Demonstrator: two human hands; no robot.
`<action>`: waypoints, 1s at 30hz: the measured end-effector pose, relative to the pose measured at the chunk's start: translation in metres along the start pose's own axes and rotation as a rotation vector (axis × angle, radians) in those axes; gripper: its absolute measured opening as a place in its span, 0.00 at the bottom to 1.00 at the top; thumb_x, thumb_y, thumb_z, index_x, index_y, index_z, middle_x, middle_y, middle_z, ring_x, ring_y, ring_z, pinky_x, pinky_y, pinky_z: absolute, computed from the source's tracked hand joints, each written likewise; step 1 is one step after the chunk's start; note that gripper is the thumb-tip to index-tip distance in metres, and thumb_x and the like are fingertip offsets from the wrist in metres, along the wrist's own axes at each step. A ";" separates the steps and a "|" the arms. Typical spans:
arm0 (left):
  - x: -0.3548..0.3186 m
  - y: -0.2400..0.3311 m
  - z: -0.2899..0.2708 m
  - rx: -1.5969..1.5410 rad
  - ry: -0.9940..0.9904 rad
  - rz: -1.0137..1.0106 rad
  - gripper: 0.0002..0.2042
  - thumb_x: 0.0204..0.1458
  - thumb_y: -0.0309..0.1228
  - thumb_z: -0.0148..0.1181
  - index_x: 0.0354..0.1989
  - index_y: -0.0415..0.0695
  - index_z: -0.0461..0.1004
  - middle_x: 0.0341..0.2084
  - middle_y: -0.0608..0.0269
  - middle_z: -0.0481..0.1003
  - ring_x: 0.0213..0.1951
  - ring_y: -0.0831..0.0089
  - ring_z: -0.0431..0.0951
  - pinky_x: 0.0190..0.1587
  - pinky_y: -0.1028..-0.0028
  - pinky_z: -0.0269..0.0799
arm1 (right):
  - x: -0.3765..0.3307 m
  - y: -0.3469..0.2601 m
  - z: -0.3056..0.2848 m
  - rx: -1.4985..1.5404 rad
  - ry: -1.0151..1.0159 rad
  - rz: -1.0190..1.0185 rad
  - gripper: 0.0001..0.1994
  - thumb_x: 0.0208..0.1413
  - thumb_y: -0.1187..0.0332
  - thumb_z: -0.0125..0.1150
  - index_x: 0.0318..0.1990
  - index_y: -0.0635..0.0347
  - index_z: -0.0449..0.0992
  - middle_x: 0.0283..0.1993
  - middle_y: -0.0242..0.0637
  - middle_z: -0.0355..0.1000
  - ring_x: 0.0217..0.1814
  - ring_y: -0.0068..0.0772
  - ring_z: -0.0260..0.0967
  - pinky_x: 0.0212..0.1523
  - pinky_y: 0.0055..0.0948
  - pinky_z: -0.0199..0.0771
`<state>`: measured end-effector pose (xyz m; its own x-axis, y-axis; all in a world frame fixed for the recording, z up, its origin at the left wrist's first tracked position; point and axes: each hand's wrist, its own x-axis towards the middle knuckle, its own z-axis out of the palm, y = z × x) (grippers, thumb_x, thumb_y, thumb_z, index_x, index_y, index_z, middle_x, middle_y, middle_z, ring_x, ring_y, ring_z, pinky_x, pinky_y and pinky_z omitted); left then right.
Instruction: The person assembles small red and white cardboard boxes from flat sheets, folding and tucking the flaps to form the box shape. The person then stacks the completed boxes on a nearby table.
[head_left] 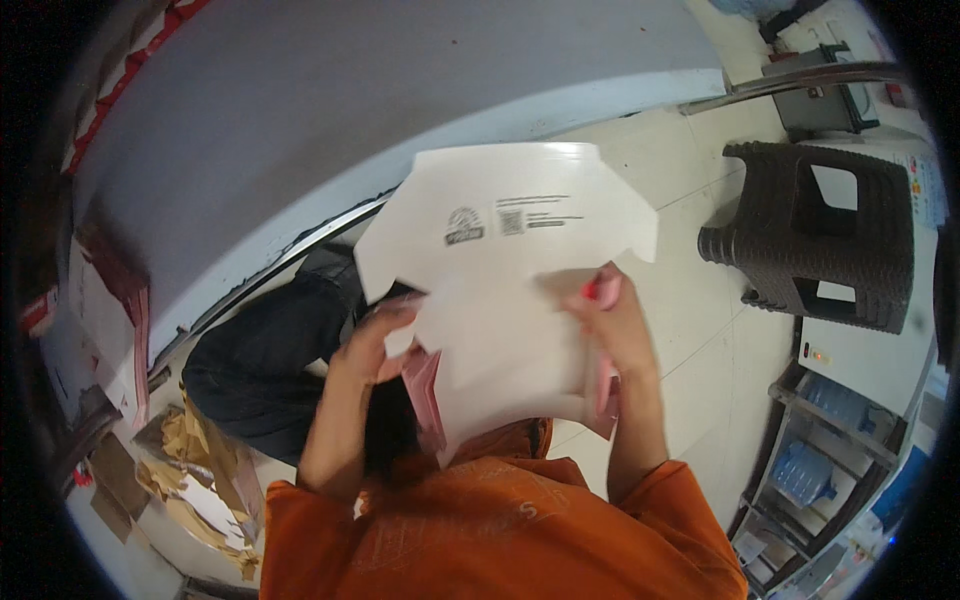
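A white die-cut cardboard box blank (505,245), with dark print on its upper half, lies across my lap. Pink-edged layers (425,400) show beneath its lower left side, like more blanks in a stack. My left hand (375,345) grips its left edge by a notch, fingers partly hidden under the card. On the other side, my right hand (612,315) is closed around a side flap, whose red and pink underside shows between thumb and fingers. Slight motion blur softens both hands.
Stacked dark brown plastic stools (735,225) stand at the right, above a rack with blue water bottles (803,472). A grey-white panel (400,70) spans the far side. More pink-edged card (115,330) leans at left, above an open carton (200,470) with crumpled brown paper.
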<state>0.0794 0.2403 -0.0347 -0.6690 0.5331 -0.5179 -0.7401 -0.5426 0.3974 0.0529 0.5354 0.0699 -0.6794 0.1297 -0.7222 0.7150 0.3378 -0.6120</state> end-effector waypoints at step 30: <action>0.039 0.035 0.042 -0.080 -0.172 0.253 0.43 0.49 0.65 0.50 0.62 0.39 0.59 0.51 0.54 0.71 0.52 0.64 0.72 0.56 0.62 0.65 | 0.093 0.099 -0.061 1.290 0.180 -0.280 0.46 0.54 0.31 0.43 0.64 0.69 0.58 0.55 0.49 0.70 0.52 0.46 0.69 0.54 0.42 0.70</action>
<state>0.0244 0.2691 -0.0095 -0.8382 0.4729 -0.2717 -0.5454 -0.7178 0.4328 0.0502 0.6376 -0.0379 -0.7691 0.3555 -0.5311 0.1236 -0.7326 -0.6693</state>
